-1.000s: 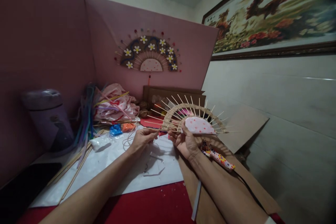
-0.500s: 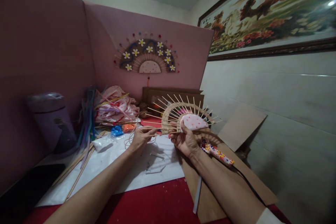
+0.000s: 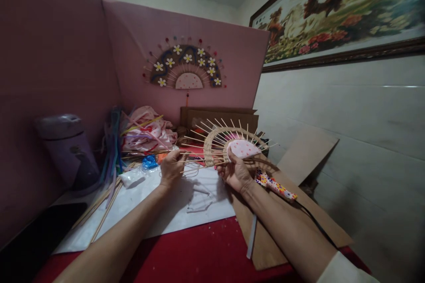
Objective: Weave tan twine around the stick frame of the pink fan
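A half-round fan frame of thin sticks (image 3: pixel 208 147) with a woven cord band is held up above the table. My right hand (image 3: pixel 236 175) grips it near its pink dotted half-disc (image 3: pixel 243 149), thumb on the front, fingers behind. To its left, my left hand (image 3: pixel 171 167) is closed at the tips of the lower left sticks; what lies between its fingers is too small to make out. Loops of thin cord (image 3: pixel 192 169) hang between the two hands.
A flower-patterned glue gun (image 3: pixel 277 188) lies on cardboard (image 3: pixel 265 247) at the right. Left are a purple tumbler (image 3: pixel 71 150), ribbons, pink cloth (image 3: pixel 146 130) and sticks (image 3: pixel 106 212). A finished fan (image 3: pixel 188 68) hangs on the pink panel behind.
My left hand has moved slightly left and up, away from the woven band, and its fingers have curled more. My right hand still holds the frame in nearly the same place.
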### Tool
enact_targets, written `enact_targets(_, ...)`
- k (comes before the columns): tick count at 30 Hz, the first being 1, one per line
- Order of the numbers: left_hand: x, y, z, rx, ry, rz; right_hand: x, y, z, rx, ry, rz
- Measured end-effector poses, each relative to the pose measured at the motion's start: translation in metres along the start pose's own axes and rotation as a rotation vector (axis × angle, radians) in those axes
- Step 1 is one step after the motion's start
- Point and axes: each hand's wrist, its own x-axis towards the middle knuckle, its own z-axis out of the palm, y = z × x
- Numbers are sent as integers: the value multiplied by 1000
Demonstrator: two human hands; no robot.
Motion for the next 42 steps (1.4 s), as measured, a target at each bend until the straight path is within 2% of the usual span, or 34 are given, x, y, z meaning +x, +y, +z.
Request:
enact_targets(3, 3, 1, -5, 345, 153, 277, 2, 0, -2, 2, 26, 25)
enact_targets(5, 6, 1, -8, 473, 169, 386, 2, -1, -1, -1, 36, 36)
enact_targets(10, 12, -1, -15, 646, 182, 544, -1, -3, 6, -42, 106, 71)
enact_targets(14, 14, -1, -18, 695, 198, 595, -1, -2, 6, -71, 128, 73)
enact_targets(18, 18, 0, -23, 628, 240, 547, 2, -1, 1, -111, 94, 83)
enact_targets(21, 22, -3, -26, 428, 224, 388, 2, -1, 0, -105, 51, 83)
enact_targets(25, 20, -4, -20, 69, 68, 96, -2, 0, 1, -82, -13, 82)
enact_targets(28, 12, -1, -11, -28, -27, 16, -6, 2, 3, -88, -86, 98)
enact_targets(32, 2, 4, -2, -61, -95, -87, -9, 4, 4, -141, -175, 88)
enact_targets(36, -2, 6, 0, -64, -104, -124, -9, 4, 3, -172, -222, 105)
enact_targets(42, 1, 5, -1, -40, -101, -59, -11, 4, 6, -184, -231, 126)
